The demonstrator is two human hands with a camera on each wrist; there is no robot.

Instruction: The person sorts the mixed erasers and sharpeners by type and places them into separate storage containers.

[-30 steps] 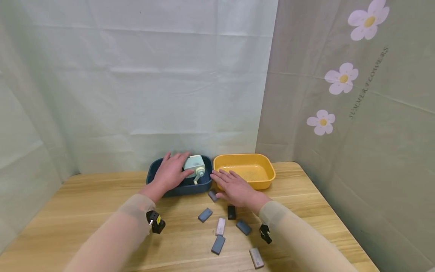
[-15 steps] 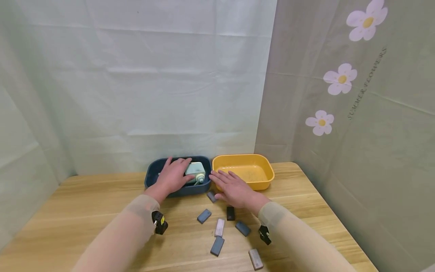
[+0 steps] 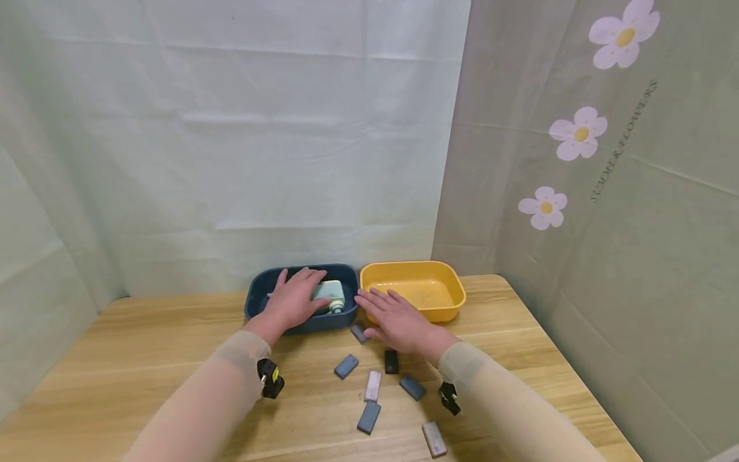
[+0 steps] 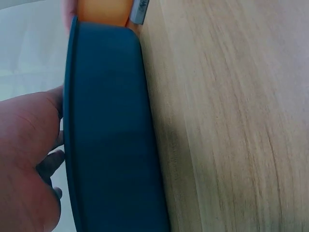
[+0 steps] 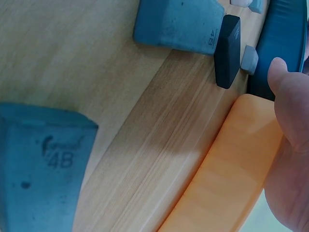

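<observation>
Wooden table [image 3: 173,346]: yellow tub [image 3: 444,314] and blue tub [image 3: 323,323] stand side by side along the back, both within reach. Right hand [image 3: 398,321] lies fingers straight where the tubs meet, perhaps steadying them. Left hand [image 3: 292,301] spreads over the sharpener [image 3: 331,290] inside the blue tub; whether it grips is hidden. Erasers [image 3: 369,418] scattered in front. Versus one second ago: sharpener sits lower; right hand unchanged.

"SUMMER FLOWERS" climbs the grey-green flower-print fabric curtain [image 3: 652,282]; "4B" marks one blue rectangular block [image 5: 43,179] and a farther blue block [image 5: 176,24].
</observation>
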